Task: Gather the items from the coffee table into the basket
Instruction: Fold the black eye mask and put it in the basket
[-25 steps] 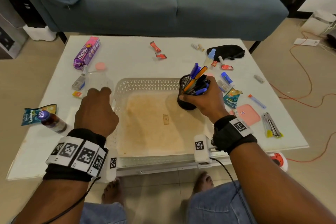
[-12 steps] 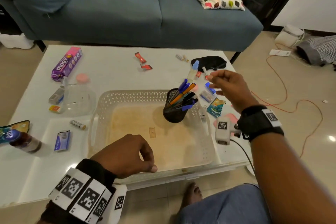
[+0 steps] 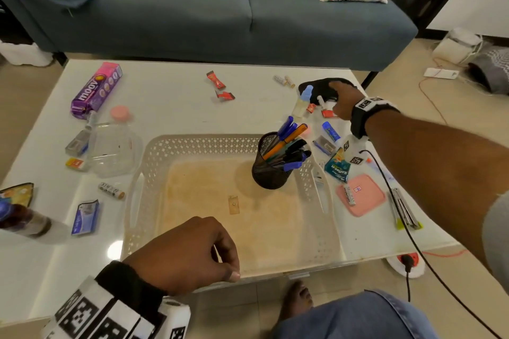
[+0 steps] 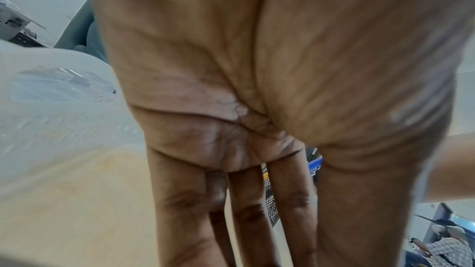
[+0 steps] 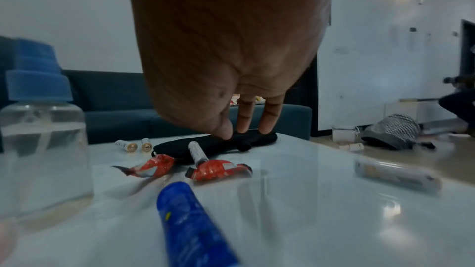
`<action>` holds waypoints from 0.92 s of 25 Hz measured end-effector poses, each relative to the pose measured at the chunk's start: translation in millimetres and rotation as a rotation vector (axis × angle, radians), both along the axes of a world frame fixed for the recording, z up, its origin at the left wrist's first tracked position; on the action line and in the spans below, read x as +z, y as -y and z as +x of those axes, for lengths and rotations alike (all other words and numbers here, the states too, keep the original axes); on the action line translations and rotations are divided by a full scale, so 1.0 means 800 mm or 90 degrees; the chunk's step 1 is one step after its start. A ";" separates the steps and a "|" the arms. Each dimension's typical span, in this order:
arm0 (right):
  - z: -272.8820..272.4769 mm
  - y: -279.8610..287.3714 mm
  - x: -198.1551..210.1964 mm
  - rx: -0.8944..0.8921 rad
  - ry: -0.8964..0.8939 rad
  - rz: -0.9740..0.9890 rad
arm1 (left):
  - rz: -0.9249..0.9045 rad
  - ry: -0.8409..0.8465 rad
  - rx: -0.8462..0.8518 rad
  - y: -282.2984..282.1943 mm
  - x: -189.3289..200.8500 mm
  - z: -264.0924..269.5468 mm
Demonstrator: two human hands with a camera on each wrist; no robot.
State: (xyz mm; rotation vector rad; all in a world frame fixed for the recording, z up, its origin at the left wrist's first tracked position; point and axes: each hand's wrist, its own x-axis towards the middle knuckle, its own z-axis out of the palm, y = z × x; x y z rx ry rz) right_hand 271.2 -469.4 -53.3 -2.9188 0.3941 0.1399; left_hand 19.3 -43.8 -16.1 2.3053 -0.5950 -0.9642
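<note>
A white perforated basket sits in the middle of the coffee table. A black mesh pen holder full of pens stands in its back right corner. At the table's far right, my right hand reaches down onto a black sleep mask. In the right wrist view, the thumb and fingertips of this hand pinch the top of the mask. My left hand hovers over the basket's front edge, loosely curled and holding nothing. In the left wrist view, the hand has its fingers hanging down.
Next to the mask are a small blue-capped bottle, red wrappers, a blue tube and batteries. A pink case lies right of the basket. On the left are a purple box and a clear bottle. A sofa stands behind.
My right hand let go of the pen holder, left it in the basket and moved back right onto the black mask. My left hand drew back from the clear bottle to the basket's front.
</note>
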 end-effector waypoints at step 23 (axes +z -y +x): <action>-0.013 0.000 -0.014 0.005 0.104 -0.069 | 0.030 -0.003 0.041 -0.001 0.004 -0.005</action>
